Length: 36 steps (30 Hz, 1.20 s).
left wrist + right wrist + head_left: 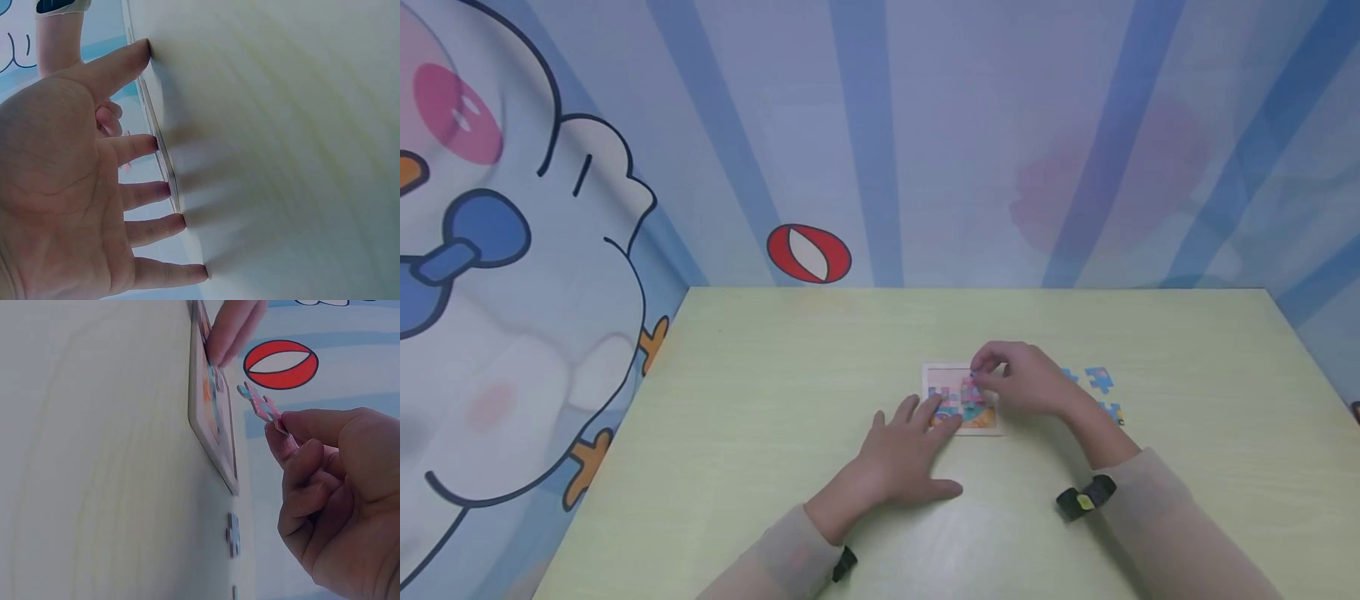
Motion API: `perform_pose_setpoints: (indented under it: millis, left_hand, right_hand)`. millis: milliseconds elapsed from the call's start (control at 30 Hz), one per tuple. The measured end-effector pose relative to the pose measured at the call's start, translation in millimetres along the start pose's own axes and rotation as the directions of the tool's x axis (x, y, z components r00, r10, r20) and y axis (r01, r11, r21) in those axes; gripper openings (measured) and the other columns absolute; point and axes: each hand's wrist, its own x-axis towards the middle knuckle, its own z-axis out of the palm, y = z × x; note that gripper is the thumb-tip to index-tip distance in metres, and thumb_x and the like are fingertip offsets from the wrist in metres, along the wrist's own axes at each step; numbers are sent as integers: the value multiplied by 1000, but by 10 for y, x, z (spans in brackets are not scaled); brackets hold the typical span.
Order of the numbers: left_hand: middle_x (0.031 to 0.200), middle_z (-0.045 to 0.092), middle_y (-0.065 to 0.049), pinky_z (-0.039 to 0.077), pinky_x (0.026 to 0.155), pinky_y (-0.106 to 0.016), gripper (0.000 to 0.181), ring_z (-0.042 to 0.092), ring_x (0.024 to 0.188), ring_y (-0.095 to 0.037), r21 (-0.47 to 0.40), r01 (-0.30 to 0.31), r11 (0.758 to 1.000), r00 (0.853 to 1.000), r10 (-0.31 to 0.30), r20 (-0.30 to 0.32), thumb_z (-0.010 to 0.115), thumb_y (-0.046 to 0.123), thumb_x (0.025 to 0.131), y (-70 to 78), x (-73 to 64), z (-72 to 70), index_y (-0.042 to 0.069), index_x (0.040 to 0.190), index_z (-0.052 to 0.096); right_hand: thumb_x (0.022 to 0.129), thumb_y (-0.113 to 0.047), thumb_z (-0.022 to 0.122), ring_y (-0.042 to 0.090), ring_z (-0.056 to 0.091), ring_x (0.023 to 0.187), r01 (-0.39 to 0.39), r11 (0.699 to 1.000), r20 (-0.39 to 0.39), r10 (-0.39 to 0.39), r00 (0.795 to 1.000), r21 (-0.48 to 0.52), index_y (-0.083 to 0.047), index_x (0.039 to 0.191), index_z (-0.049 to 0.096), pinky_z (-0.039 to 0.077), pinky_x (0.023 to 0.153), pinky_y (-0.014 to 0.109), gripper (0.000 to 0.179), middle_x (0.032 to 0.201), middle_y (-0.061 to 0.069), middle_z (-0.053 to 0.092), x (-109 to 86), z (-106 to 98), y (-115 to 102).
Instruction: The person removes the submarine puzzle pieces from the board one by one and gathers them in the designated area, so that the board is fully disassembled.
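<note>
A small jigsaw puzzle tray (938, 372) with a pale raised border lies on the table, its lower part filled with colourful pieces. My right hand (1026, 379) pinches a pink and blue puzzle piece (261, 405) between thumb and index finger, just above the tray. The other fingers of that hand are curled inward. My left hand (901, 458) is spread with straight fingers, its fingertips resting on the tray's lower left part and the table beside it. In the left wrist view the palm (62, 187) shows, holding nothing.
Several loose puzzle pieces (1099, 380) lie on the table right of the tray, partly behind the right forearm. The pale yellow table (775, 358) meets a blue striped wall (925, 150) at its back edge. A cartoon figure (512, 350) covers the left wall.
</note>
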Motion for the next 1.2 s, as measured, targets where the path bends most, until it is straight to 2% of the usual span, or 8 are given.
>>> perform_pose_setpoints:
  millis: [233,367,500,800,1200]
  left_hand:
    - [173,17,-4,34,111,-69,91,22,155,-36,-1,4,1000,1000,-4,3,62,73,90,-1,11,5,33,165,31]
    - [173,17,-5,34,111,-70,91,22,155,-37,-10,1,1000,1000,-1,0,63,73,90,-6,4,1,33,165,31]
    - [173,17,-5,34,111,-70,91,22,155,-37,-15,-3,1000,1000,3,0,63,72,90,-9,-11,-7,32,165,31]
    - [172,19,-4,35,110,-69,91,23,154,-36,-10,1,1000,1000,-1,-5,63,73,90,-11,-13,-9,33,165,31]
    - [172,19,-4,36,110,-67,91,24,154,-36,-1,-4,1000,1000,4,-2,63,73,90,-8,17,20,33,165,31]
  right_hand:
    - [99,-21,71,21,57,80,-19,1000,-37,19,999,1,-14,106,73,48,70,37,10,96,0,69,-184,-195,145]
    - [99,-24,72,22,56,81,-67,998,-45,67,997,17,-13,106,73,49,67,36,14,98,2,69,-285,-282,266]
    - [98,-25,73,23,57,84,-104,994,-55,105,993,10,-12,107,72,49,71,37,16,99,3,69,-377,-345,396]
    - [97,-23,74,23,58,82,-141,990,-60,141,988,2,-8,107,72,49,70,37,18,96,4,68,-585,-439,614]
    - [97,-27,74,22,58,85,-164,986,-57,162,985,-32,-9,107,73,47,75,38,20,94,1,68,-692,-476,702]
